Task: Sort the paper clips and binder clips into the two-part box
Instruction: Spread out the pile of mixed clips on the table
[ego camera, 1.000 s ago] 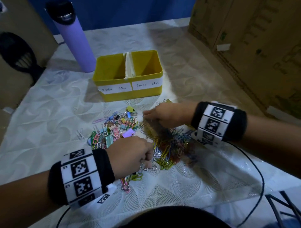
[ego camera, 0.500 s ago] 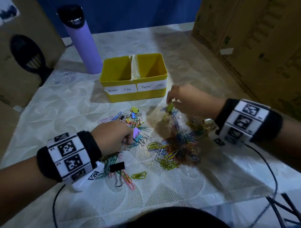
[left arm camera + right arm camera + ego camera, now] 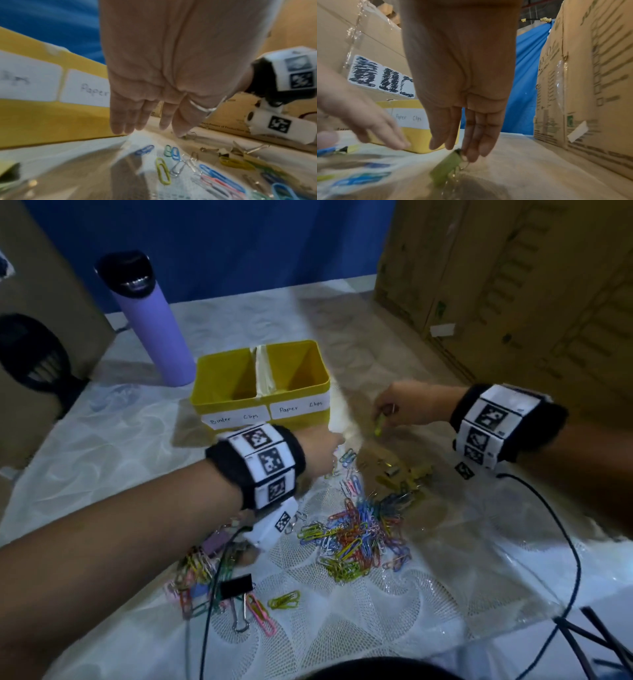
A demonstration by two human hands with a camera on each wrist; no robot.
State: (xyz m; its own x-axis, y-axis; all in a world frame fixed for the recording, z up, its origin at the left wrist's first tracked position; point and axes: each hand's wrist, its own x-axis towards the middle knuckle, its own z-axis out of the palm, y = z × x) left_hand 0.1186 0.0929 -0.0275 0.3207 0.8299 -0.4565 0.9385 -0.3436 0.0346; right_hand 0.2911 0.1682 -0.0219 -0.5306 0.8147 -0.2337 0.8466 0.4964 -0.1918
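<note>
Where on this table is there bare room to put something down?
Bare cloth lies left of the yellow box, in front of the purple bottle, and between the box and the cardboard cartons. The clip pile crowds the middle.

A purple bottle (image 3: 156,323) with a black cap stands upright on the white patterned surface (image 3: 102,440), cardboard boxes (image 3: 513,285) along the right, a blue wall (image 3: 257,244) behind.

left hand (image 3: 154,81) open, right hand (image 3: 460,81) pinching

The room is dim, one bright patch glares on the desk (image 3: 342,419), and moving hands look blurry.
</note>
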